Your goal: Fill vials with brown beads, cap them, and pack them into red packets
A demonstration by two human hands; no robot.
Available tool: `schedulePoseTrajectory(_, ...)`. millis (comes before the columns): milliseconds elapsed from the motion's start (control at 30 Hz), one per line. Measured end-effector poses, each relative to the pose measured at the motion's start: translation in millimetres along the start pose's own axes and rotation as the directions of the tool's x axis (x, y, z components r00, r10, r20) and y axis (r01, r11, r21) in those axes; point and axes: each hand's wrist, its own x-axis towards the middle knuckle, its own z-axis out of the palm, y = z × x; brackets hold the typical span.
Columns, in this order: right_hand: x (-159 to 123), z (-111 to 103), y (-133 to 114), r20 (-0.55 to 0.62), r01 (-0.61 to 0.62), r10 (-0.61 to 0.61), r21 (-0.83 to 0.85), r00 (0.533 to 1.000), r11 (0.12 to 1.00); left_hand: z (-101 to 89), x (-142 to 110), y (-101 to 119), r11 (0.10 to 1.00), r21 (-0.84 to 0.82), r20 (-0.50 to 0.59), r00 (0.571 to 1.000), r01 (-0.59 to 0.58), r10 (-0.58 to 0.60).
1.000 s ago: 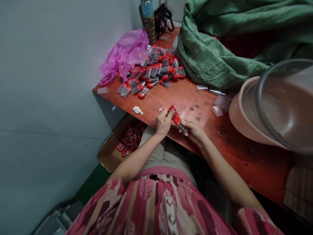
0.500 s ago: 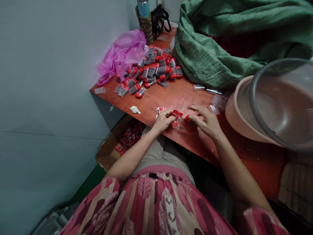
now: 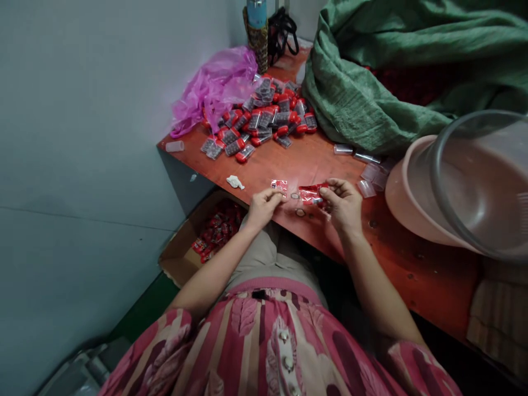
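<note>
Red foil packet pinched by right hand, left hand curled

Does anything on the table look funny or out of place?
A crumpled white scrap lies alone on the red-brown tabletop, away from the heap of red-capped tubes, and one clear tube sits alone near the edge.

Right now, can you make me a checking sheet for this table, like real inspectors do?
Surface: orange-red wooden table, scuffed.
Job's things: heap of red-capped clear tubes; red wrapper; red-and-white packet.
Clutter: pink plastic bag; green cloth; pink basin.
Hands: right hand pinches the wrapper; left hand is at the packet, contact unclear.
Cables: nothing seen.
Surroundings: grey wall; cardboard box below, holding red packets.
</note>
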Motion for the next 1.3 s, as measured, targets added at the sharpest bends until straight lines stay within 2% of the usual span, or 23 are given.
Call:
schedulePoseTrajectory(100,-10,21,14,-0.113,0.012,0.004,0.143,0.994,0.99,23.8,-17,-7,0.919,-0.358,0.174,0.979,0.163,-0.106)
schedulePoseTrajectory(133,-15,29,19,-0.138,0.019,0.006,0.176,0.99,0.984,31.7,-21,-8,0.883,-0.437,0.174,0.979,0.171,-0.104)
schedulePoseTrajectory(200,-26,40,28,-0.144,0.012,0.018,0.199,0.989,0.98,41.8,-25,-10,0.831,-0.54,0.098,0.991,0.132,-0.094)
schedulePoseTrajectory(267,-36,44,35,-0.116,-0.009,0.029,0.163,0.993,0.987,42.4,-25,-10,0.802,-0.59,0.0,0.994,0.088,-0.11)
schedulePoseTrajectory(333,-43,37,39,-0.058,-0.016,0.019,0.052,0.998,0.999,35.0,-23,-11,0.792,-0.602,-0.04,0.987,0.102,-0.157)
schedulePoseTrajectory(400,-41,19,37,0.022,0.072,-0.069,-0.175,0.997,0.982,24.6,-21,-12,0.792,-0.594,-0.055,0.976,0.138,-0.211)
schedulePoseTrajectory(433,-36,8,34,0.095,0.161,-0.137,-0.322,0.986,0.933,19.8,-21,-11,0.794,-0.587,-0.058,0.97,0.16,-0.238)
schedulePoseTrajectory(467,-28,-5,30,0.188,0.285,-0.22,-0.474,0.957,0.833,15.9,-21,-11,0.794,-0.58,-0.054,0.964,0.182,-0.261)
schedulePoseTrajectory(500,-19,-18,24,0.328,0.426,-0.278,-0.598,0.903,0.679,13.2,-21,-10,0.791,-0.576,-0.045,0.958,0.207,-0.283)
schedulePoseTrajectory(533,-8,-30,18,0.502,0.562,-0.265,-0.653,0.823,0.507,11.7,-21,-8,0.784,-0.575,-0.032,0.952,0.232,-0.305)
schedulePoseTrajectory(567,3,-41,11,0.655,0.673,-0.189,-0.651,0.732,0.352,11.3,-21,-6,0.775,-0.578,-0.016,0.946,0.257,-0.325)
schedulePoseTrajectory(600,13,-51,5,0.753,0.747,-0.082,-0.622,0.653,0.233,11.6,-20,-4,0.763,-0.584,-0.003,0.939,0.277,-0.344)
schedulePoseTrajectory(633,22,-58,0,0.806,0.795,0.013,-0.587,0.592,0.154,12.5,-20,-2,0.75,-0.593,0.007,0.933,0.294,-0.36)
schedulePoseTrajectory(667,30,-65,-5,0.827,0.82,0.086,-0.562,0.556,0.107,13.7,-19,0,0.737,-0.604,0.009,0.927,0.303,-0.374)
schedulePoseTrajectory(700,35,-71,-9,0.827,0.826,0.131,-0.558,0.546,0.078,14.9,-18,2,0.724,-0.617,0.007,0.922,0.309,-0.387)
schedulePoseTrajectory(767,41,-81,-14,0.789,0.792,0.15,-0.608,0.596,0.051,16.8,-15,4,0.703,-0.642,-0.003,0.915,0.308,-0.404)
schedulePoseTrajectory(833,41,-90,-13,0.721,0.72,0.132,-0.691,0.68,0.067,18.2,-13,4,0.684,-0.66,-0.001,0.91,0.312,-0.415)
schedulePoseTrajectory(900,35,-96,-9,0.625,0.61,0.099,-0.779,0.775,0.146,19.3,-11,2,0.668,-0.672,0.006,0.905,0.319,-0.426)
schedulePoseTrajectory(967,20,-95,-5,0.487,0.449,0.027,-0.824,0.873,0.345,20.6,-10,-1,0.659,-0.681,0.006,0.902,0.32,-0.432)
schedulePoseTrajectory(1033,-2,-85,-3,0.303,0.254,-0.033,-0.729,0.952,0.636,22.1,-9,-4,0.655,-0.69,-0.002,0.904,0.308,-0.427)
schedulePoseTrajectory(1067,-14,-77,-2,0.233,0.161,-0.019,-0.61,0.972,0.776,23.0,-9,-5,0.653,-0.695,-0.006,0.907,0.3,-0.422)
schedulePoseTrajectory(1133,-39,-58,-1,0.16,0.038,0.029,-0.4,0.987,0.916,25.3,-8,-6,0.649,-0.706,-0.014,0.911,0.283,-0.413)
schedulePoseTrajectory(1300,-73,-23,6,0.027,-0.077,0.083,-0.168,0.996,0.983,33.1,-11,-5,0.641,-0.726,-0.026,0.921,0.25,-0.388)
